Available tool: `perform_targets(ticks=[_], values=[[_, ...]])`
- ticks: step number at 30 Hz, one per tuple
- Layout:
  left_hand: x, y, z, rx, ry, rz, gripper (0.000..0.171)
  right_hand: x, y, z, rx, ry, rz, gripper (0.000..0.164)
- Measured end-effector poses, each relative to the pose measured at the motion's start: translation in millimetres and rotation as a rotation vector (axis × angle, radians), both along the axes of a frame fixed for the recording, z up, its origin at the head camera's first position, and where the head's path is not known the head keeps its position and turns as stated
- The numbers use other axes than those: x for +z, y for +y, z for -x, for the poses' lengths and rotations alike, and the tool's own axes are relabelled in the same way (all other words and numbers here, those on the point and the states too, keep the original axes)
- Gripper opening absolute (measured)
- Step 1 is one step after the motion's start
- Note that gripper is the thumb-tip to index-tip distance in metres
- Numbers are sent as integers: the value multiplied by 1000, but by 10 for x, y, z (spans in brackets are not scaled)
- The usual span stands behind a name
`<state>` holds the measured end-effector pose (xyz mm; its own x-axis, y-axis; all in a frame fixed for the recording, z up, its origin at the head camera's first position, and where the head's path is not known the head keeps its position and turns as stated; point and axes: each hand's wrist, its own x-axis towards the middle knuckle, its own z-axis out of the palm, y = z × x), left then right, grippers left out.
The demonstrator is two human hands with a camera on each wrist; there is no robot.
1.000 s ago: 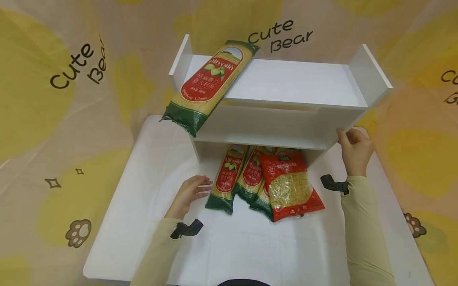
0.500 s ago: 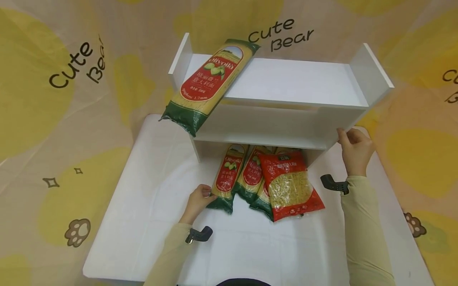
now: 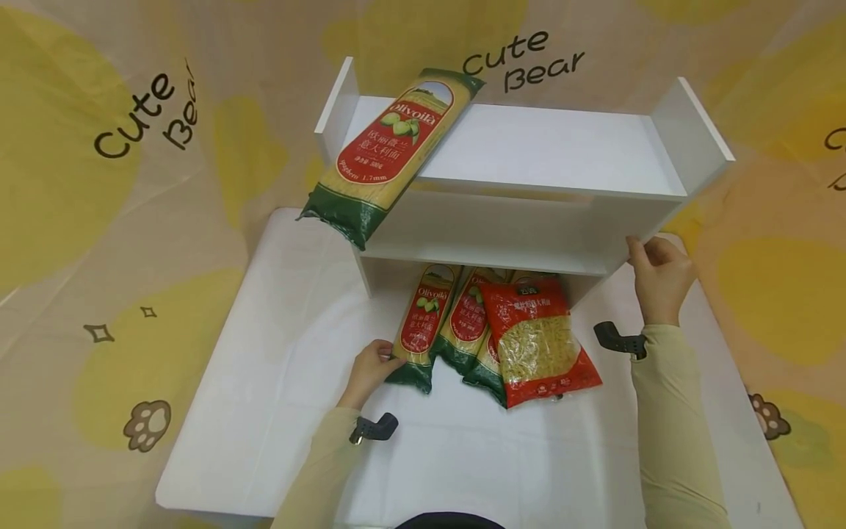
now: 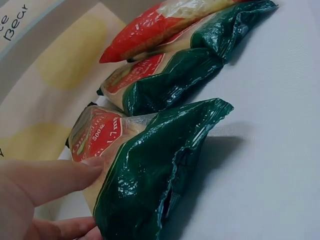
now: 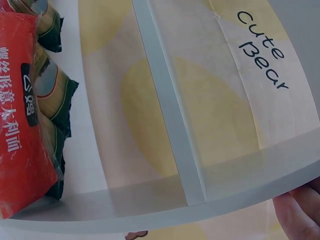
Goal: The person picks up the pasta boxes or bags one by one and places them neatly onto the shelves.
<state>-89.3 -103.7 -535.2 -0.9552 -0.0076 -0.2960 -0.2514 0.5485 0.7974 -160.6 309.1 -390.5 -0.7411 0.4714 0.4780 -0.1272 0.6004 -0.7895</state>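
Note:
In the head view my left hand [image 3: 370,371] pinches the lower left edge of a spaghetti pack [image 3: 423,323], the leftmost one lying under the white shelf. The left wrist view shows the thumb [image 4: 65,180] on top of this pack's green end [image 4: 135,180], other fingers curled at its side. My right hand [image 3: 663,275] grips the front edge of the right side panel of the shelf [image 3: 555,150]. Beside the held pack lie more spaghetti packs [image 3: 468,319], partly covered by a red pasta bag [image 3: 538,345].
Another spaghetti pack [image 3: 396,154] lies slanted across the top board's left end, its green lower end jutting past the front edge. The shelf stands at the back of a white table [image 3: 251,382], before a yellow patterned cloth [image 3: 165,294].
My left hand has moved slightly right and down to the leftmost spaghetti pack and taken hold of its edge. The right hand stays on the shelf panel.

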Motion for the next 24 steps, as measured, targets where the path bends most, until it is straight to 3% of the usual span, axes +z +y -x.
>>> perform_targets(ticks=[12, 24], values=[[-48, 46, 42, 6, -6, 41, 46, -5, -16, -2, -7, -5, 11, 31], [-48, 149, -22, -21, 70, 195, 52, 4, -29, -12, -19, -15, 18, 32]])
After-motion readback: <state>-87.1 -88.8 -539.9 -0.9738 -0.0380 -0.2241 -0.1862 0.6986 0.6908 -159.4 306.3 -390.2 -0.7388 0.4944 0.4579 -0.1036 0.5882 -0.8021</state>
